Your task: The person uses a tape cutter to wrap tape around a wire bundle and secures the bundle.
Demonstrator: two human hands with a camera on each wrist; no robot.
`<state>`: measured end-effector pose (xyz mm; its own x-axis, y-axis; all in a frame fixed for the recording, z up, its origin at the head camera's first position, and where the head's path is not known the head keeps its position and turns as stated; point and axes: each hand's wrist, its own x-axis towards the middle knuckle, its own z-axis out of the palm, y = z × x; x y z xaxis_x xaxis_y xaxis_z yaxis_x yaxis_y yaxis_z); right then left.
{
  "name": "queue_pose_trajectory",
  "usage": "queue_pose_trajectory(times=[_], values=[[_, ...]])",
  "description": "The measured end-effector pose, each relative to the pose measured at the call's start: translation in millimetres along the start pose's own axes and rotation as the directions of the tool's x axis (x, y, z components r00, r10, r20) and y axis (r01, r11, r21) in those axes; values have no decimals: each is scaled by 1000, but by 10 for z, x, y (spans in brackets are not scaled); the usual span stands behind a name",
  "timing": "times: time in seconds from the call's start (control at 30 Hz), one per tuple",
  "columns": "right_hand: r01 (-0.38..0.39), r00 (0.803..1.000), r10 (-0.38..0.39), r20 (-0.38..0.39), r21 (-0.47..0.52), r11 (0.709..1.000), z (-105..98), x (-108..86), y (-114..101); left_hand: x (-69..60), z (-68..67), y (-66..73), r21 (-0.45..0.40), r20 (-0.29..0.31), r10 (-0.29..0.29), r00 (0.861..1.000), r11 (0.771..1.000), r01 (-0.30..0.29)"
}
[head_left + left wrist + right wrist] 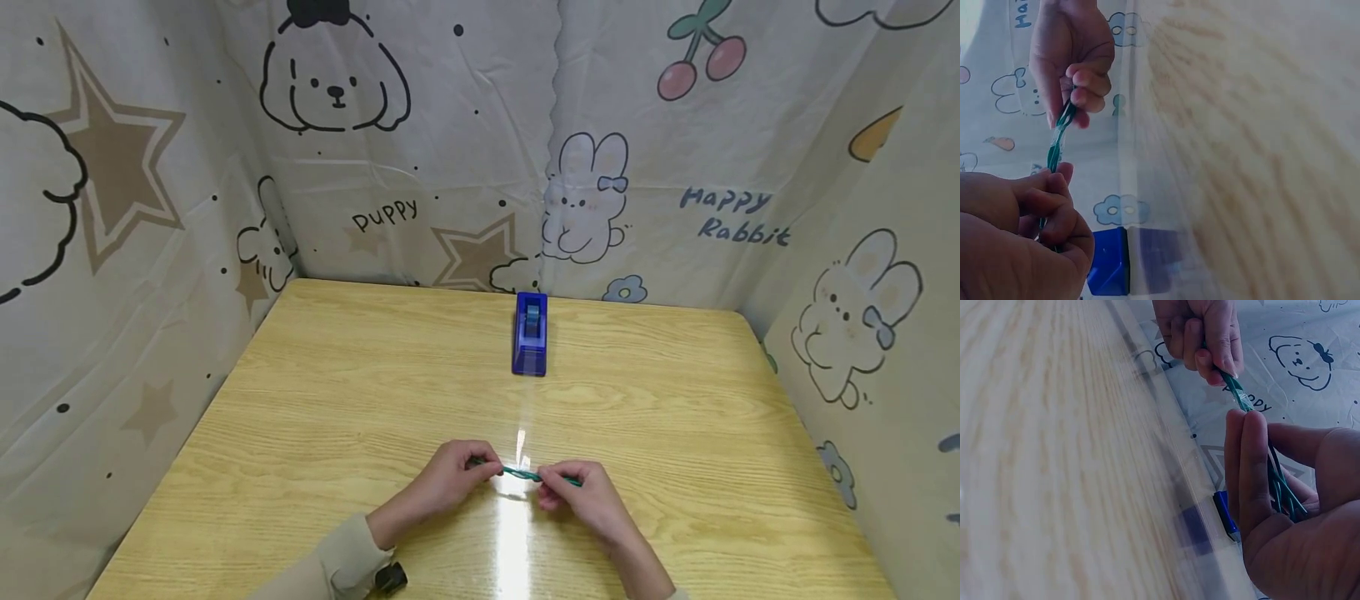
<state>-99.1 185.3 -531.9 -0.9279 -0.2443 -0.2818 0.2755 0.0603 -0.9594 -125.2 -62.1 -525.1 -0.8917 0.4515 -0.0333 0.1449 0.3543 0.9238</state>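
Both hands hold a thin bundle of green cord (521,473) stretched level above the near middle of the table. The left hand (457,477) pinches one end between thumb and fingers. On the other side, the right hand (588,497) grips it with thumb and fingertips, a short gap from the left. Several loose strands (1282,487) run back into the right palm in the right wrist view. Between the hands, a shiny clear piece that looks like tape (1060,134) lies on the cord. The fingers cover much of both ends.
A blue tape dispenser (529,333) with a roll in it stands near the table's back edge, straight ahead of the hands. The glossy wooden table (375,358) reflects a bright light. Printed cloth curtains (450,142) enclose the table at the back and sides.
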Motion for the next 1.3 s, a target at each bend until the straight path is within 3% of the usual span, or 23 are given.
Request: queue_pose_trajectory(times=[0.3, 0.8, 1.07, 1.3], values=[[-28, 1000, 28, -4, 1, 1000, -20, 13, -5, 3, 8, 19, 56, -22, 24, 999, 998, -23], [44, 998, -44, -42, -4, 999, -46, 32, -5, 54, -75, 0, 84, 32, -60, 998, 995, 57], [109, 993, -111, -52, -24, 994, -36, 53, 22, 69, -90, -15, 53, 64, -5, 998, 999, 2], [44, 997, -46, -70, -26, 999, -5, 74, 7, 68, -84, -13, 84, 34, 10, 999, 996, -13]])
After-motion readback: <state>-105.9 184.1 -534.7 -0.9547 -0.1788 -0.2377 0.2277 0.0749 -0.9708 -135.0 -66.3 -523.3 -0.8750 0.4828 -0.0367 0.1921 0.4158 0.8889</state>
